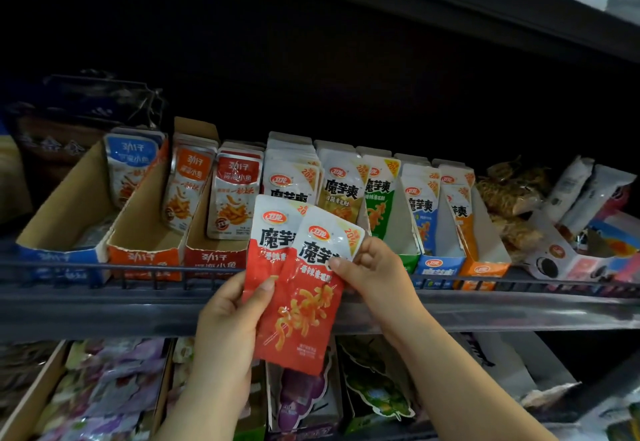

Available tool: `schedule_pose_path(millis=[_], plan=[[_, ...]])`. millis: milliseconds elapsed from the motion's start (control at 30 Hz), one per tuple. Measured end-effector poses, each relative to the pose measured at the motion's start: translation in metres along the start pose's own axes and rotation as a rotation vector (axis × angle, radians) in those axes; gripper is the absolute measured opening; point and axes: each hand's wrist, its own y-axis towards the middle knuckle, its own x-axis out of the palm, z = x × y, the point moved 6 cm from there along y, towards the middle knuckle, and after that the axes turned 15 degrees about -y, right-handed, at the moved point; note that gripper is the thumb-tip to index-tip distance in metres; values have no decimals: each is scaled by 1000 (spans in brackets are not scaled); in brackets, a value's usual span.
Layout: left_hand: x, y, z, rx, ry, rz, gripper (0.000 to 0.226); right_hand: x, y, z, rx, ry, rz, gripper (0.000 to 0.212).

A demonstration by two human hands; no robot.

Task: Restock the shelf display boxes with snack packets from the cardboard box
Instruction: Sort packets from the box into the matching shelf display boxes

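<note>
Your packets (pixel 301 302): white tops, red bodies, black lettering, orange curl print. You also see a blue-fronted display box (pixel 438 266) and an orange-fronted display box (pixel 483 269).

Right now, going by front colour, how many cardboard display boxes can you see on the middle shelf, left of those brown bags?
Blue display boxes: 2
Orange display boxes: 2
Red display box: 1
Green display box: 1
Total: 6
The held red snack packets hide any box fronts behind them, so those are not counted.
</note>
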Motion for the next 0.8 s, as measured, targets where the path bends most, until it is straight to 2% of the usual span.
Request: schedule_pose_path(millis=[133,367,633,800], plan=[[-13,4,8,67,11,63,21,-14,2,-10,9,98,26,18],[-38,12,30,127,2,150,19,-36,22,-52,-220,83,262,11],[-52,13,44,148,4,180,15,-22,42,-74,-357,-140,357,25],[-55,15,48,158,10,186,13,-22,40,-83,-450,-123,434,28]])
